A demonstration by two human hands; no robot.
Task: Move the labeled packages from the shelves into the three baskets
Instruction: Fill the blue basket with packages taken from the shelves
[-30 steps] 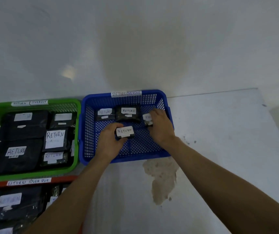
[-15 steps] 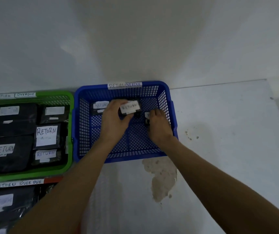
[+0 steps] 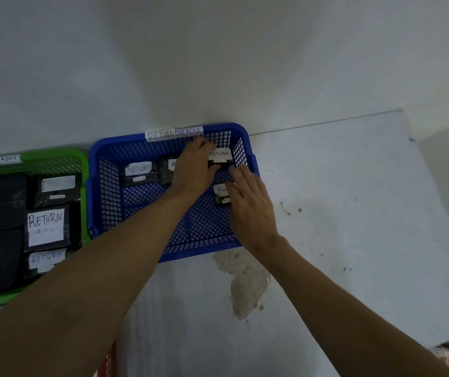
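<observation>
Once mid-basket, package (image 3: 220, 157) now far-right.

Dim, bluish, soft overall light, broad shadow on the wall, wide-angle bending and blur at edges.

The left hand (image 3: 193, 170) has carried its small package (image 3: 220, 158) from the middle of the blue basket (image 3: 103, 191) to the basket's upper right corner, where it now sits by the back wall. The right hand (image 3: 248, 205) has drawn back toward the lower right, fingers straightened, uncovering another package (image 3: 222, 195) beneath its fingertips.
</observation>
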